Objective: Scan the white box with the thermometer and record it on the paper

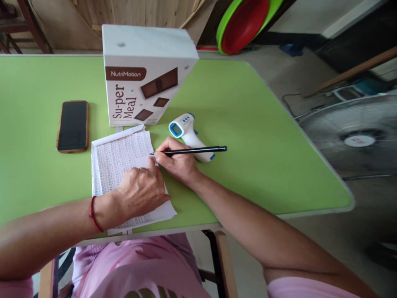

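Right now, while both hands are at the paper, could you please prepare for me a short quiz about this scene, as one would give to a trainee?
1. True or false: the left hand rests on the written paper.
2. Choose one. The right hand holds:
a) the phone
b) the black pen
c) the thermometer
3. Fill in: the brown label on the upright white box reads "____".

Key: 1. True. 2. b. 3. NutriMotion.
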A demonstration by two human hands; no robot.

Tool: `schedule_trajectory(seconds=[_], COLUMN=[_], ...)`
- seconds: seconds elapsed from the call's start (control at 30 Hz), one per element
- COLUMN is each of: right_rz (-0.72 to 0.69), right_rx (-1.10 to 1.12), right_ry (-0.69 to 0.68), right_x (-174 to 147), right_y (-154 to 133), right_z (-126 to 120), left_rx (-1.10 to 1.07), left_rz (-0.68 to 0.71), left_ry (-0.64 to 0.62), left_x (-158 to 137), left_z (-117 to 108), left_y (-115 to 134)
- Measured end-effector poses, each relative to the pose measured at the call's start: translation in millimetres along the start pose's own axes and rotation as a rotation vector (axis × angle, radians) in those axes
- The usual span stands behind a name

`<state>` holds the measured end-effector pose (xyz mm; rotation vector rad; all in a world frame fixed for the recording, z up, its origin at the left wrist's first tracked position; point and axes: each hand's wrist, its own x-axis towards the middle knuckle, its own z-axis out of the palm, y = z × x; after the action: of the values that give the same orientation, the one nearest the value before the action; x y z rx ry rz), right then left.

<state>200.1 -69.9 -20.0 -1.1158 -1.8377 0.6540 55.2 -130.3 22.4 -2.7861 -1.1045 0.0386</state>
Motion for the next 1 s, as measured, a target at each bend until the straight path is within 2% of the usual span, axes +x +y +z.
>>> schedule_trajectory(seconds=[0.3,0.63,1.0], right_rz=[0.030,-0.001,0.005], right_rx=[-0.016,-0.010,-0.015], right_ry=[0.062,0.009,0.035], right_x=[-1.0,0.1,-0.2], right_y=[0.0,0.3,0.9], right_z=[1.3,-0.7,-0.2], left_rx=[0.009,-0.038,-0.043], left_rz=[-0.006,-0.005,-0.009], left_ry=[-0.044,-0.029,-0.044], left_x=[1.0,0.7,1.0], left_z=[-4.3,-1.2,-4.7], left_y=[-0.9,-0.5,-0.6])
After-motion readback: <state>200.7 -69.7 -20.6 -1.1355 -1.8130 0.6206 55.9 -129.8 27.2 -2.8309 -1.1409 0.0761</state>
